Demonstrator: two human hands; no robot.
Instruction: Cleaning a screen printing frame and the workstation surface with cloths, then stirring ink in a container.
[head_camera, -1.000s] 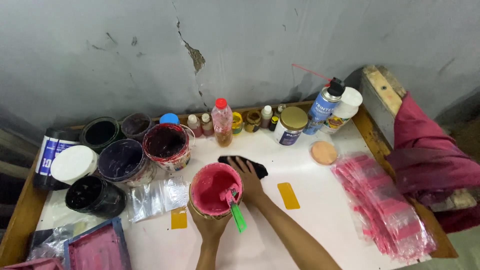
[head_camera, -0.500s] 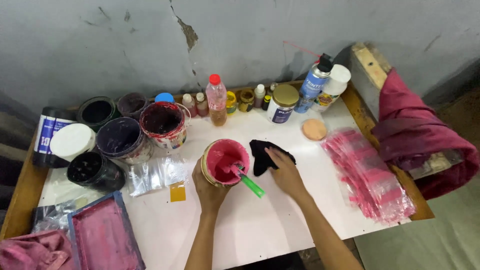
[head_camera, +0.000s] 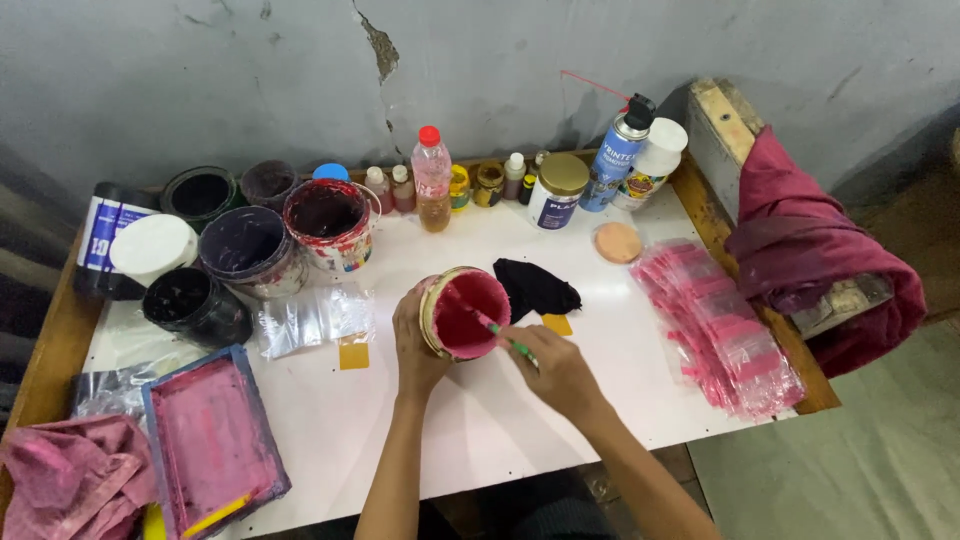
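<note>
Pink paint tub (head_camera: 462, 312) was tilted further, gripped by left hand (head_camera: 412, 335). Green stick (head_camera: 505, 338), pinched in right hand (head_camera: 556, 368), was moved inside the tub, beside black cloth (head_camera: 535, 287).

Light even and soft, daylight-like, seemingly from above and the front; no hard source in view. White worktop (head_camera: 600, 400) is the brightest surface, mildly glaring but not blown out. Shadows short and diffuse: faint ones under the forearms, a soft one behind the bottles against the grey wall (head_camera: 200, 80). Small sheen on the clear plastic bags (head_camera: 310, 320). Insides of the dark pots (head_camera: 190, 300) read near black, detail lost. Focus fairly sharp at centre; right hand (head_camera: 555, 365) slightly smeared. Wide-angle bend at edges; corners a little darker.
</note>
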